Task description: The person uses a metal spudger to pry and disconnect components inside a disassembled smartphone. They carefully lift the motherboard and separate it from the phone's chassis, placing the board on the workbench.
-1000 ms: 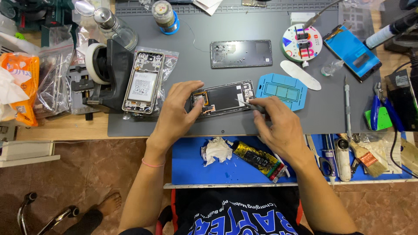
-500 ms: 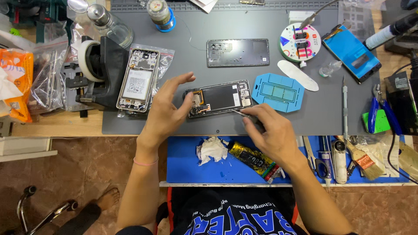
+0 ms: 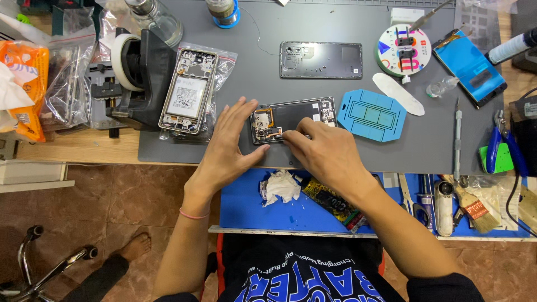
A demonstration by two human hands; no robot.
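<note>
An opened phone (image 3: 302, 114) lies face down on the grey work mat (image 3: 335, 28), its boards showing at the left end. My left hand (image 3: 226, 148) is spread flat, fingers apart, with its thumb against the phone's lower left corner. My right hand (image 3: 324, 151) rests over the phone's lower edge. Its fingertips are pinched together on what looks like a thin tool, the tip near the left-end board. The hand hides most of that tool.
A grey back cover (image 3: 320, 60) lies behind the phone and a blue fixture plate (image 3: 372, 114) to its right. A second phone frame (image 3: 187, 92) sits on a plastic bag at left. A crumpled tissue (image 3: 282, 187) and a glue tube (image 3: 330, 201) lie in the blue tray below.
My left hand let go of the phone's left end and opened out flat. My right hand slid left along the phone from its right end toward the board.
</note>
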